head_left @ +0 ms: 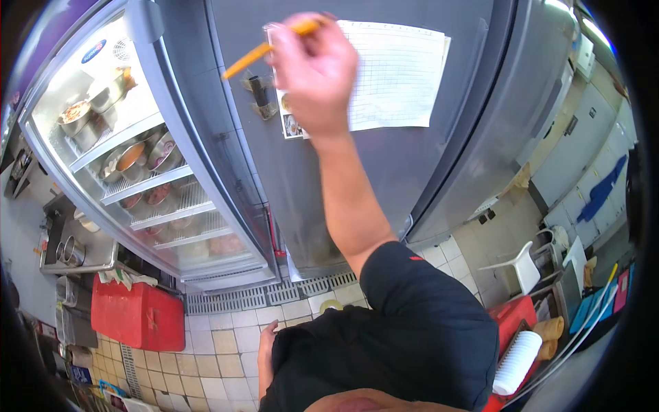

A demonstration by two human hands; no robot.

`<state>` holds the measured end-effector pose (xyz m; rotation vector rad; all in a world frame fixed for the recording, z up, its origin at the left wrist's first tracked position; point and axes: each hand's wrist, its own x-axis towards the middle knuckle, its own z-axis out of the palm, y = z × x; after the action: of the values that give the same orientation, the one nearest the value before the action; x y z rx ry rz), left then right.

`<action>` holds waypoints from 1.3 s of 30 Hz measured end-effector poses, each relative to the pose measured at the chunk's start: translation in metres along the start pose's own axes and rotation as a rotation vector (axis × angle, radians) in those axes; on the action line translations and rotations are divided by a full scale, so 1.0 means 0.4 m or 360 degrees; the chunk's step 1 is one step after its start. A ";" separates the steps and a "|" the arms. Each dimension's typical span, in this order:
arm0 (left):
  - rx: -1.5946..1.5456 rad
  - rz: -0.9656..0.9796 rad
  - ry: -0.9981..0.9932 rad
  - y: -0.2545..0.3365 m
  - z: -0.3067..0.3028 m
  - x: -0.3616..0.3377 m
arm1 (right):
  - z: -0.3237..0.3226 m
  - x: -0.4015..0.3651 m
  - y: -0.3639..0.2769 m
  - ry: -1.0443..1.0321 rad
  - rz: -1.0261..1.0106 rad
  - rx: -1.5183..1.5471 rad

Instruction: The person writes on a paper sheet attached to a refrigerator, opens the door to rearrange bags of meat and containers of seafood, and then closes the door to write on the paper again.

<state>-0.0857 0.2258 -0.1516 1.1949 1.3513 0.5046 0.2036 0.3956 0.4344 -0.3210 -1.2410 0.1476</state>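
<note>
My right hand (317,75) is raised in front of a grey metal door (288,178), its fingers closed on a thin orange-yellow pen (248,60) that points down to the left. Just right of the hand, white gridded paper sheets (395,75) are fixed to the door. A small dark object (259,93) under clear tape sits on the door to the left of the hand. My left hand (269,336) hangs low at my left side, partly hidden by the black shirt; how its fingers are held is not clear.
A glass-fronted fridge (199,151) with metal bowls of food on shelves stands at the left. Below it is a red box (137,314) on the tiled floor. A white chair (523,271) and a stack of white cups (518,362) are at the right.
</note>
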 end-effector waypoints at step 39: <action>0.0424 -0.0831 0.0253 -0.457 0.134 -0.159 | -0.618 -0.280 0.064 -0.0334 0.0942 0.0612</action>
<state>-0.1138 0.0832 -0.2902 0.9679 1.8349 0.0457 0.4026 0.3487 0.2544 -0.3344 -1.2618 0.9361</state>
